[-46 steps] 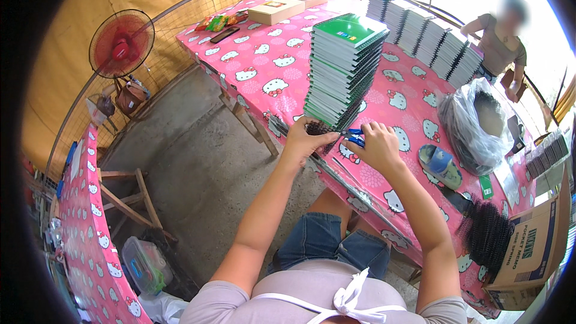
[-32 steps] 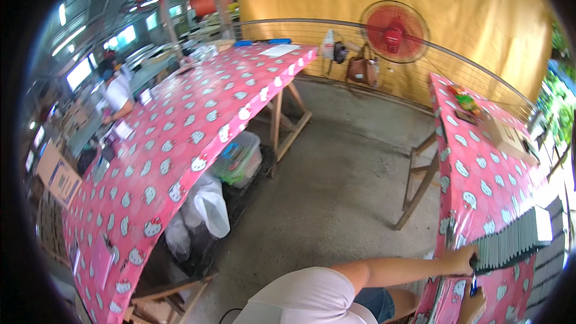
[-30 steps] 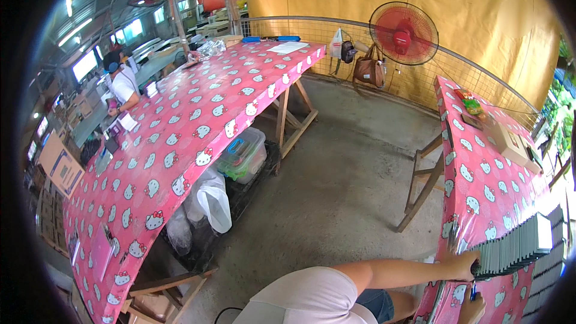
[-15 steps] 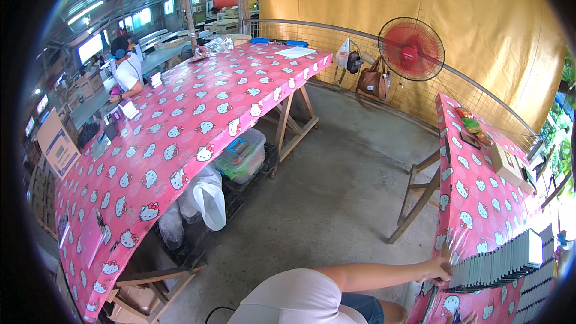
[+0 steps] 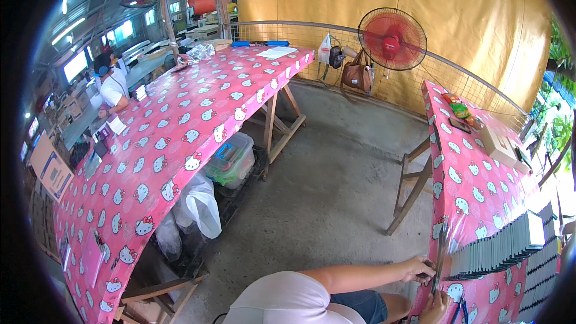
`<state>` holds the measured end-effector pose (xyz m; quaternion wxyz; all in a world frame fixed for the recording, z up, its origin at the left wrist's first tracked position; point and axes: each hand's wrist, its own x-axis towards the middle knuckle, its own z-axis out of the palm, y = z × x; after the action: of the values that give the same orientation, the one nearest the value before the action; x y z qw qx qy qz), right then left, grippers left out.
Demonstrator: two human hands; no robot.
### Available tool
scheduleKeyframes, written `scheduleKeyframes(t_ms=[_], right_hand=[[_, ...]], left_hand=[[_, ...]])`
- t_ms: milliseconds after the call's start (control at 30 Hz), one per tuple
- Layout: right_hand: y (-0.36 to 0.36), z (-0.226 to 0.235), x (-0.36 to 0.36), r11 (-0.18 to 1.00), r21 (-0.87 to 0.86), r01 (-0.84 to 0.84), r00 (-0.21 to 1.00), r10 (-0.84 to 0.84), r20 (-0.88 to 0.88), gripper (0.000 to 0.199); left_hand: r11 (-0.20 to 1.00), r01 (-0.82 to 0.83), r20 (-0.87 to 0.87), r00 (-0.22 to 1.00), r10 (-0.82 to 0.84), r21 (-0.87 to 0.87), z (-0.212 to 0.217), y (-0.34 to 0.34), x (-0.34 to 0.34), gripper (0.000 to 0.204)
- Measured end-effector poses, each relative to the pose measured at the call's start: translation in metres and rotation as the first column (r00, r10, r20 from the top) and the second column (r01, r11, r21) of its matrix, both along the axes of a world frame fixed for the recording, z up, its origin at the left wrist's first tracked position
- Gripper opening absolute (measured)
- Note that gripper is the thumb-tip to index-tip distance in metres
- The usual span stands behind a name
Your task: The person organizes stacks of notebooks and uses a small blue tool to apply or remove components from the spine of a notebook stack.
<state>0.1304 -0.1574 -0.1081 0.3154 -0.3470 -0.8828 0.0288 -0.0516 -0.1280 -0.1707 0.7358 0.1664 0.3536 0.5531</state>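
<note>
Fingers of the left hand point(image 5: 418, 269) pinch the near end of the booklet stack point(image 5: 498, 249) lying on the pink table point(image 5: 465, 189); right hand point(image 5: 436, 307) curls below it, grip unclear. Best to square the edges, pressing evenly.

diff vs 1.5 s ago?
The view swung left, off the stack of dark booklets to the second pink table and floor. The left hand moved from the stack's base to a thin strip at its end. Right hand stays low beside it.
</note>
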Motion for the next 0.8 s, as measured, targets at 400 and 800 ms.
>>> scheduleKeyframes(t_ms=[400,800], right_hand=[[0.009,-0.062,0.038,0.997,-0.029,0.078,0.987,-0.081,-0.138,0.030],[-0.031,-0.002,0.014,0.941,-0.099,0.323,0.946,-0.325,0.001,0.019]], left_hand=[[0.999,0.034,-0.004,0.999,-0.034,0.000,0.004,-0.004,0.009,0.026],[0.980,0.182,0.128,0.977,-0.171,-0.076,0.012,-0.020,0.021,0.028]])
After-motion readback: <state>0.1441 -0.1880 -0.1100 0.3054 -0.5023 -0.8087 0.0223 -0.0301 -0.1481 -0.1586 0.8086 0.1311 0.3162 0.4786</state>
